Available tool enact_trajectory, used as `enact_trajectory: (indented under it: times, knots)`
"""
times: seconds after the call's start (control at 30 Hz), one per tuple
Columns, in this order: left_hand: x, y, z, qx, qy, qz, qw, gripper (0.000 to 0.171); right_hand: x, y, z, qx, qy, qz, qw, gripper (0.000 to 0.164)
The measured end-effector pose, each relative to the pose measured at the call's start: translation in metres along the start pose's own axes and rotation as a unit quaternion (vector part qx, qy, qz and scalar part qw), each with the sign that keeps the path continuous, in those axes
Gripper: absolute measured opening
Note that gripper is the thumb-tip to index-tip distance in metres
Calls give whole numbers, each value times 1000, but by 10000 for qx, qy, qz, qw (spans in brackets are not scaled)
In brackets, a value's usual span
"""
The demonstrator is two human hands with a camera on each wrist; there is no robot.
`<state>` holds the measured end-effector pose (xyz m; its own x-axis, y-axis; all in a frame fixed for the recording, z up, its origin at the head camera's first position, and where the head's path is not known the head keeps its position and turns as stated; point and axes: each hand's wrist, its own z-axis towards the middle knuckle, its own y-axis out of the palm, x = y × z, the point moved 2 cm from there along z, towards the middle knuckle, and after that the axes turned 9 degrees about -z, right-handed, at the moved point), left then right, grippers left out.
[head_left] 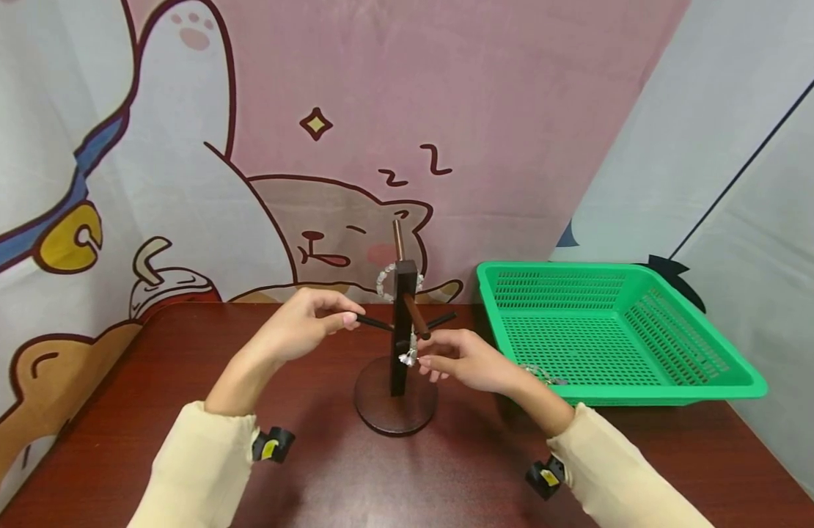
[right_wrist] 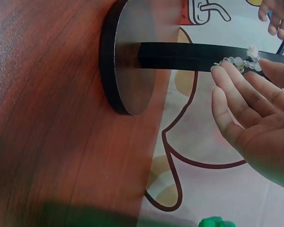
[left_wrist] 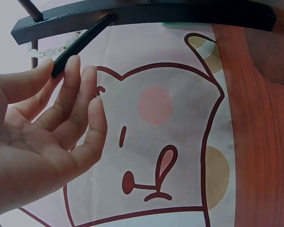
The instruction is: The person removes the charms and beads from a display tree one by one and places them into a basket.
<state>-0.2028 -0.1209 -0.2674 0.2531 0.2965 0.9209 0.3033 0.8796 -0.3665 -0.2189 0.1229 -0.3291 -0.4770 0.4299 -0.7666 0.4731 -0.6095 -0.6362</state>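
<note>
A dark wooden stand [head_left: 400,374] with a round base, an upright post and several pegs stands on the table. In the head view, my left hand [head_left: 308,323] pinches the end of the black peg [head_left: 374,321] on the post's left side; the left wrist view also shows this pinch. My right hand [head_left: 469,359] is at the post's right, its fingertips holding a beaded bracelet [right_wrist: 236,61] with a white flower charm [head_left: 408,357]. Part of that bracelet is hidden by the fingers. Another bracelet [head_left: 383,282] of pale beads hangs behind the top of the post.
A green plastic basket [head_left: 618,396] stands on the right of the reddish-brown table [head_left: 156,381]. Some jewellery [head_left: 539,374] lies inside by its near left corner. A cartoon-printed cloth [head_left: 446,95] hangs behind the table.
</note>
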Motion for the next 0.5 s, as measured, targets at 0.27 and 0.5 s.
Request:
enact_trajectory:
  times: [0.27,0.5]
  knots:
    - [-1,1,1,14,4,35,10000,15,-1,4,3,84,-8,-132,9999,17]
    - [0,1,0,17,0,92,10000,15,-1,5,4,174,-9,-285,9994,14]
